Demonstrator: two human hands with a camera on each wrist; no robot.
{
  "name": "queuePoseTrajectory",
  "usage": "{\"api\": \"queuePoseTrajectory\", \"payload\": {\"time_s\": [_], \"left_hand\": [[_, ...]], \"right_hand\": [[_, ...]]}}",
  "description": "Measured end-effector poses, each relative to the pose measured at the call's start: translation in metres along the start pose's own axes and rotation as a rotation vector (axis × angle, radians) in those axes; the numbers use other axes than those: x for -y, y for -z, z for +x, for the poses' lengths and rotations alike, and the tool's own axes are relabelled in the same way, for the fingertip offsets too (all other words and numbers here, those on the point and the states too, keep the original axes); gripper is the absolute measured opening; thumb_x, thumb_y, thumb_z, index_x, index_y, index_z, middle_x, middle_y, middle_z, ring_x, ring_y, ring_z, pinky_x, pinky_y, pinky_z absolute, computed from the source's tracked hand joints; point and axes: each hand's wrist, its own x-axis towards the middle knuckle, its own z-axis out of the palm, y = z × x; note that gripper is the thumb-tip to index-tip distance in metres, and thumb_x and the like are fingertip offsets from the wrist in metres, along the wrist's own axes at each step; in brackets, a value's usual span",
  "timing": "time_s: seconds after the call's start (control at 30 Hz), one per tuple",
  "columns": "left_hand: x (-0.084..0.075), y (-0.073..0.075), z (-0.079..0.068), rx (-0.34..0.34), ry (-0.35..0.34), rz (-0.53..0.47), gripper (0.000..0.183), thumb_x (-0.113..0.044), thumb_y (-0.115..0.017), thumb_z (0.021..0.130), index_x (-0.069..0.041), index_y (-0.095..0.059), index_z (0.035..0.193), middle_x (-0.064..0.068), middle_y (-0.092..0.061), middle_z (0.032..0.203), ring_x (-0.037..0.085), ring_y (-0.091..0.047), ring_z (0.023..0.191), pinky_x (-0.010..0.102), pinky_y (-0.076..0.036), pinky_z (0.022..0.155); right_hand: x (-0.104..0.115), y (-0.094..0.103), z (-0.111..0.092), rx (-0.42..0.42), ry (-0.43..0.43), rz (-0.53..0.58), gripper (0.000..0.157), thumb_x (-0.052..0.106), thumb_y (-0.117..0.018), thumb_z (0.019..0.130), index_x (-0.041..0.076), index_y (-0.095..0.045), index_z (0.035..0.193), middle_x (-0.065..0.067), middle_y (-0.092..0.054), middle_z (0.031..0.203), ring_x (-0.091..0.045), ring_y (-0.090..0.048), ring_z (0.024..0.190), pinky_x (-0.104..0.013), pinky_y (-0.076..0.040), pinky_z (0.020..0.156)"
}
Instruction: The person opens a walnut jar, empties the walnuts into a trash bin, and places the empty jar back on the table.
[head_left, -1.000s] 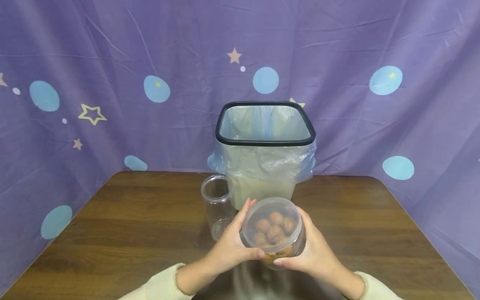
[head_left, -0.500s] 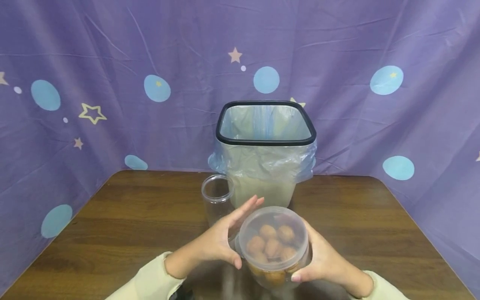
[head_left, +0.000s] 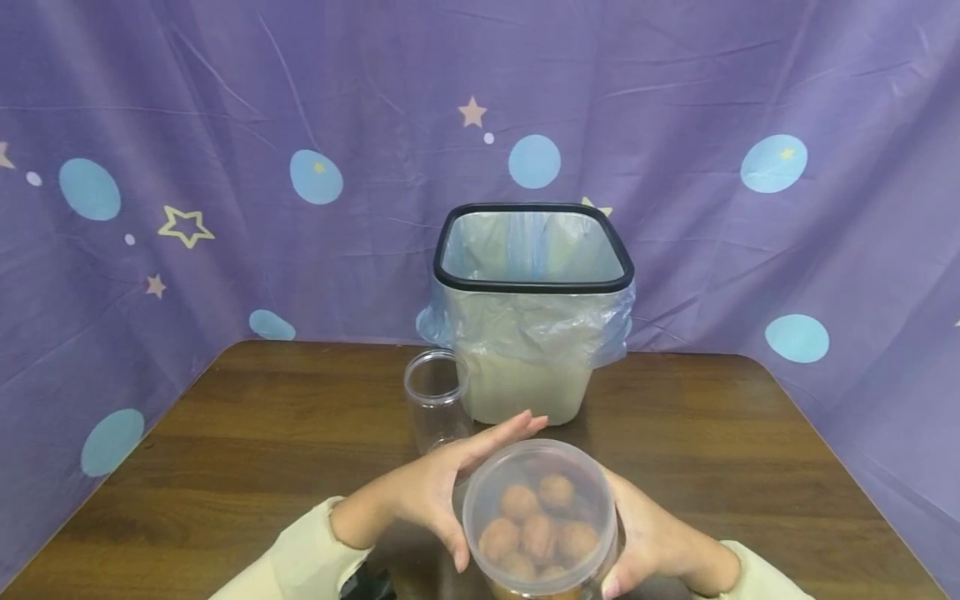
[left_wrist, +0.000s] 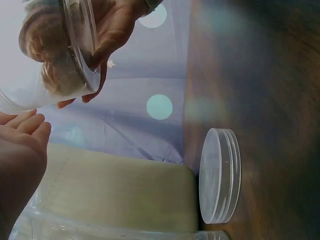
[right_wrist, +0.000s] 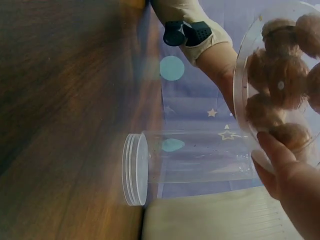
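Note:
My right hand (head_left: 648, 533) grips a clear jar of walnuts (head_left: 538, 533) from its right side, with thumb at the front. A frosted lid (head_left: 592, 454) covers the jar's top, and walnuts show through it. My left hand (head_left: 442, 492) is spread along the jar's left side, fingers straight and thumb apart from it in the head view. In the left wrist view, the left fingertips (left_wrist: 37, 125) are close below the jar's edge. Behind the left hand stands a tall clear jar (head_left: 435, 400) without a lid, partly hidden by that hand.
A pale bin (head_left: 528, 392) with a black rim and a bluish plastic liner stands at the back of the wooden table (head_left: 247, 467). A clear round lid (left_wrist: 220, 175) lies on the table in front of it. Purple patterned cloth (head_left: 375, 83) hangs behind.
The walnut jar has come down and toward the person in the right hand. My left hand has loosened from the jar, its thumb moving away. Bin and tall jar have stayed put.

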Motion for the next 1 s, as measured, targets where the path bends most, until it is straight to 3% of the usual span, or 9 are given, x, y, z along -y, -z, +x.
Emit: {"api": "queuePoseTrajectory", "payload": {"time_s": [0.1,0.13,0.17,0.3,0.43,0.53,0.57,0.77,1.0], "left_hand": [[0.0,-0.001,0.001,0.023,-0.011,-0.022,0.128,-0.053,-0.074,0.067,0.006,0.007,0.147,0.022,-0.004,0.156,0.036,-0.016,0.142,0.044,-0.019,0.115],[-0.001,-0.001,0.002,0.025,-0.014,-0.026,0.124,-0.059,-0.066,0.07,0.006,0.007,0.147,0.022,-0.005,0.156,0.035,-0.017,0.141,0.044,-0.019,0.115],[-0.001,-0.002,0.002,0.031,-0.012,-0.036,0.129,-0.056,-0.073,0.066,0.006,0.007,0.147,0.022,-0.005,0.155,0.036,-0.018,0.141,0.044,-0.018,0.115],[-0.001,-0.004,0.003,0.049,-0.012,-0.045,0.129,-0.056,-0.073,0.065,0.005,0.005,0.148,0.022,-0.007,0.155,0.035,-0.019,0.141,0.044,-0.017,0.115],[-0.001,-0.006,0.004,0.06,-0.007,-0.072,0.142,-0.024,-0.091,0.049,0.004,0.007,0.147,0.023,-0.005,0.155,0.035,-0.02,0.141,0.044,-0.019,0.115],[-0.001,-0.006,0.004,0.064,0.009,-0.082,0.147,0.007,-0.083,0.033,0.003,0.008,0.148,0.023,-0.005,0.155,0.034,-0.021,0.141,0.044,-0.021,0.114],[-0.001,-0.006,0.004,0.062,0.016,-0.08,0.147,0.008,-0.083,0.032,0.003,0.008,0.148,0.024,-0.006,0.155,0.034,-0.021,0.141,0.044,-0.021,0.114],[0.003,-0.007,0.002,0.034,0.033,-0.056,0.143,0.008,-0.084,0.037,0.002,0.006,0.148,0.024,-0.012,0.154,0.033,-0.023,0.14,0.043,-0.022,0.114],[0.01,-0.008,-0.002,-0.054,0.039,-0.074,0.133,0.001,-0.086,0.05,0.003,0.003,0.149,0.025,-0.013,0.154,0.034,-0.023,0.14,0.043,-0.024,0.113]], "right_hand": [[-0.002,0.002,0.0,0.036,0.014,0.018,0.101,0.037,-0.072,0.078,-0.016,-0.013,0.141,-0.028,-0.032,0.144,-0.034,-0.037,0.131,-0.039,-0.034,0.108],[-0.002,0.002,0.0,0.044,0.01,0.031,0.101,0.037,-0.072,0.078,-0.015,-0.013,0.142,-0.028,-0.032,0.144,-0.034,-0.037,0.132,-0.039,-0.033,0.109],[-0.003,0.002,0.0,0.05,0.006,0.039,0.102,0.038,-0.071,0.078,-0.015,-0.013,0.142,-0.028,-0.031,0.145,-0.034,-0.036,0.132,-0.038,-0.032,0.109],[-0.003,0.002,0.0,0.062,-0.021,0.06,0.102,0.042,-0.07,0.079,-0.013,-0.013,0.143,-0.027,-0.031,0.145,-0.033,-0.035,0.133,-0.037,-0.03,0.111],[-0.003,0.004,-0.002,0.077,-0.02,0.027,0.103,0.045,-0.069,0.079,-0.013,-0.014,0.143,-0.026,-0.033,0.145,-0.032,-0.036,0.133,-0.035,-0.029,0.111],[-0.004,0.007,-0.002,0.094,-0.016,-0.004,0.103,0.046,-0.069,0.079,-0.013,-0.015,0.143,-0.025,-0.034,0.144,-0.031,-0.037,0.132,-0.035,-0.029,0.111],[-0.004,0.007,-0.002,0.099,-0.015,-0.003,0.102,0.046,-0.069,0.079,-0.013,-0.015,0.143,-0.025,-0.034,0.144,-0.032,-0.037,0.132,-0.035,-0.029,0.111],[-0.006,0.009,-0.001,0.101,-0.015,-0.002,0.099,0.045,-0.067,0.081,-0.013,-0.015,0.142,-0.026,-0.033,0.144,-0.031,-0.036,0.133,-0.035,-0.028,0.112],[-0.002,0.01,-0.001,0.014,-0.089,-0.036,0.1,0.036,-0.074,0.077,-0.008,-0.014,0.145,-0.026,-0.03,0.146,-0.03,-0.033,0.135,-0.03,-0.025,0.112]]}}
